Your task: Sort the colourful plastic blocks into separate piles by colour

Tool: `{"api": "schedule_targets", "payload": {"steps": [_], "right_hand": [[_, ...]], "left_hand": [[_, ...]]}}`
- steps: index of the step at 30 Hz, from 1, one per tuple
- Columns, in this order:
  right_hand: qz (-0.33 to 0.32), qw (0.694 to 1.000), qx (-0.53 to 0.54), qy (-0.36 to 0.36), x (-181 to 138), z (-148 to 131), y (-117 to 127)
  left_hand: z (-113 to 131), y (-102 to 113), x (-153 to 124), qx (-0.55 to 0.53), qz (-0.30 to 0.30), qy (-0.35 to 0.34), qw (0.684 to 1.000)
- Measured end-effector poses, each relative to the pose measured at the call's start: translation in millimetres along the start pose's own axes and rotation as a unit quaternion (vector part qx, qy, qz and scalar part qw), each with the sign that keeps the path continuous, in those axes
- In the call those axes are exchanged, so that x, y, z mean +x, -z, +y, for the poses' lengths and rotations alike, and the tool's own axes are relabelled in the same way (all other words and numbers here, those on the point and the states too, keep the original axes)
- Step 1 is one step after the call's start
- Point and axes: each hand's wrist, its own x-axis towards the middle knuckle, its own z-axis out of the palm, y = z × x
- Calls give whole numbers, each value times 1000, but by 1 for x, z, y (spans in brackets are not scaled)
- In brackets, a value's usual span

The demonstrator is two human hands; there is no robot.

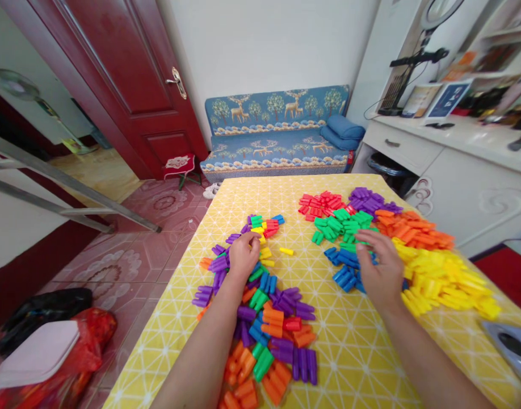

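My left hand [243,254] reaches into a mixed heap of small coloured plastic tubes [303,363], many joined side by side in short rows. Its fingers are pinched together beside some yellow tubes [266,253]; whatever lies between the fingertips is hidden. Just right of that hand, a single yellow tube [286,251] lies apart. Over the sorted piles hovers my right hand [382,270], thumb and fingers apart, with nothing visible in it. Closest to it are the green tubes [335,227] and blue tubes [344,278], partly covered by the hand.
Red [320,204], purple [369,200], orange [417,230] and yellow piles [452,278] lie along the right of the yellow-patterned tablecloth [337,358]. A grey object [509,346] sits at the right edge. Beyond stand a blue sofa [269,147] and a white cabinet [469,187].
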Motion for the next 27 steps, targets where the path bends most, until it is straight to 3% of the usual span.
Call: {"api": "schedule_targets", "payload": {"steps": [4, 7, 12, 17, 24, 27], "right_hand": [[-213, 975, 55, 31, -20, -45, -66], [-273, 962, 5, 32, -35, -48, -105], [-250, 968, -21, -17, -46, -36, -127], [-239, 970, 28, -44, -46, -33, -123], [-201, 970, 96, -95, -45, -33, -123], [-214, 954, 174, -118, -46, -36, -123]], "left_hand": [[4, 2, -3, 82, -33, 20, 996], [8, 4, -5, 131, -81, -33, 987], [10, 6, -6, 135, -132, -104, 976], [-1, -6, -4, -12, -169, -106, 980], [-8, -15, -3, -130, -135, -80, 979], [-6, -15, -3, -186, -141, -82, 969]]}}
